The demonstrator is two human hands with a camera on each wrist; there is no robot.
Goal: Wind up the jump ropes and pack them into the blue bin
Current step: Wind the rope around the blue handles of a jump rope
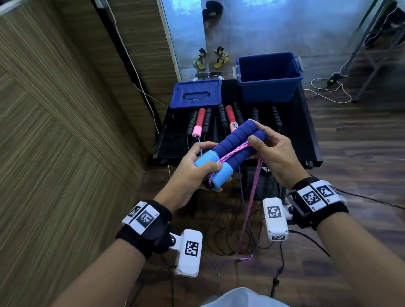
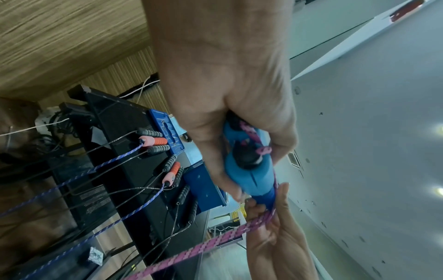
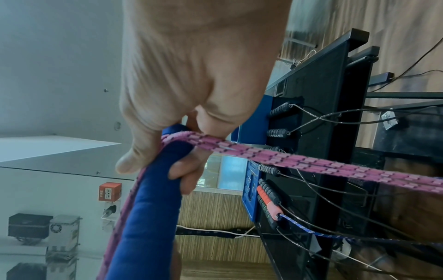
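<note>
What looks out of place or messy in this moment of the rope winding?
Most of the pink rope hangs loose from the blue handles to the floor, tangling among black cables there. The bin lid lies off, beside the blue bin. Nothing looks damaged.

A black table [image 1: 295, 125] stands on a wood floor [image 1: 365, 147]; at its 11 o'clock lies a blue lid [image 1: 196, 93]; at 1 o'clock stands the open blue bin [image 1: 270, 78]; across the middle lie rope handles in a row, black [image 1: 207, 120] and red [image 1: 199, 120] ones, their cords trailing off the near edge.
</note>
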